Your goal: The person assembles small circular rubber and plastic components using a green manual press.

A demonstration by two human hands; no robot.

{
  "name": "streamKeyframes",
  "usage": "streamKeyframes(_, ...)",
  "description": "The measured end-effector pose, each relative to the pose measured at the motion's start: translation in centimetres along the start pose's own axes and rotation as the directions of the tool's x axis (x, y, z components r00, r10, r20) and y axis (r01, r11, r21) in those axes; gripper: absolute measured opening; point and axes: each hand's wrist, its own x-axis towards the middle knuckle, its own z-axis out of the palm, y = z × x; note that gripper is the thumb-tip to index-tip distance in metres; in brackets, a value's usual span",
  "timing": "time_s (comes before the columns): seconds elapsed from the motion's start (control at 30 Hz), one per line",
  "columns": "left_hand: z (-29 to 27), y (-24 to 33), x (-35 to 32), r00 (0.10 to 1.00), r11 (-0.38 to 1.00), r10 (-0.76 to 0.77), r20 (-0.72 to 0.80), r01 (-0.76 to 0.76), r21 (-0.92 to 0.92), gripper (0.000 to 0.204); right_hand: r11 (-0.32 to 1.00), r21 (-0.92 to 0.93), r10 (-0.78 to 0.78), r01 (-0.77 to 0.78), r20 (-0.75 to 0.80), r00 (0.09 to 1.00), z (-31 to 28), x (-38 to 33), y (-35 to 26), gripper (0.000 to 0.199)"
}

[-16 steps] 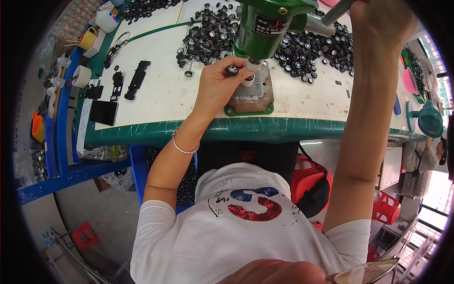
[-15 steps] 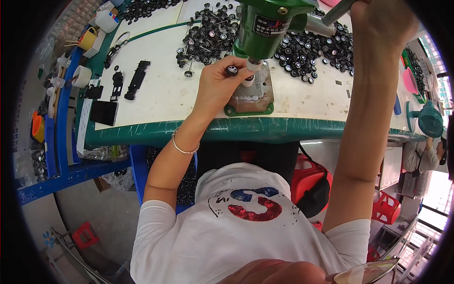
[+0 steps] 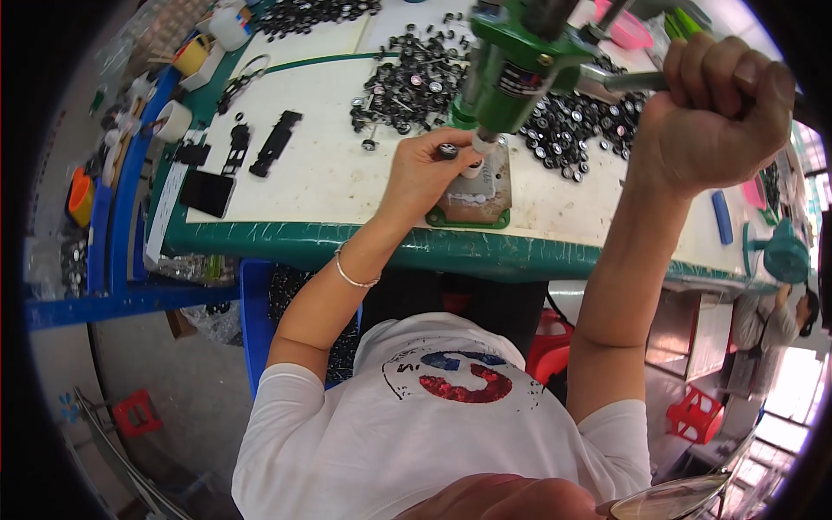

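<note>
My left hand (image 3: 423, 176) is at the foot of a green hand press (image 3: 524, 62), its thumb and fingers pinching a toy-car wheel axle. One black wheel (image 3: 447, 151) with a silvery hub shows between the fingers; the axle's other end is hidden under the press's white tip (image 3: 484, 144). Below the tip lies the metal base plate (image 3: 487, 211). Raised at the right, my right hand (image 3: 718, 117) is closed around the grey lever (image 3: 637, 81) of the press.
Behind the press lie a heap of wheeled axles (image 3: 412, 85) and a heap of loose wheels (image 3: 568, 134). Black toy chassis (image 3: 276, 143) and a phone (image 3: 208, 194) rest at left. A blue rod (image 3: 721, 217) and a green fan (image 3: 778, 251) are at right; another person (image 3: 767, 316) is beyond.
My right hand has come down with the lever, which now lies closer to level. The left hand keeps its pinch at the press tip. The whole view has shifted slightly.
</note>
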Motion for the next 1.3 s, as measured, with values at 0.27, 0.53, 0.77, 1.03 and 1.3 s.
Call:
streamKeyframes(0.27,0.0,-0.5,-0.1,1.0,0.995,-0.027,0.004,0.027,-0.098,0.023,0.893,-0.174,0.406,-0.416,-0.09,0.909,-0.4,6.2,5.4,0.018)
streamKeyframes(0.53,-3.8,-0.9,1.0,0.98,0.923,-0.164,-0.11,0.113,-0.368,0.03,0.75,0.176,0.65,-0.637,-0.016,0.76,-0.9,4.8,5.8,0.029)
streamKeyframes(0.77,-14.5,-3.1,0.5,0.927,0.908,-0.321,-0.192,0.244,-0.339,0.042,0.527,-0.549,0.799,-0.648,0.06,0.598,-13.6,-8.2,8.3,0.025)
streamKeyframes(1.03,-13.3,-3.7,0.9,0.989,0.71,0.1,-0.104,0.002,0.704,0.022,0.226,-0.961,0.697,-0.157,0.047,0.716,-17.2,-16.3,6.6,0.019)
streamKeyframes(1.3,-10.8,-1.8,0.0,0.967,0.792,0.239,-0.087,-0.142,0.594,0.012,0.381,-0.925,0.537,0.009,0.229,0.812,-17.7,-16.5,7.0,0.013)
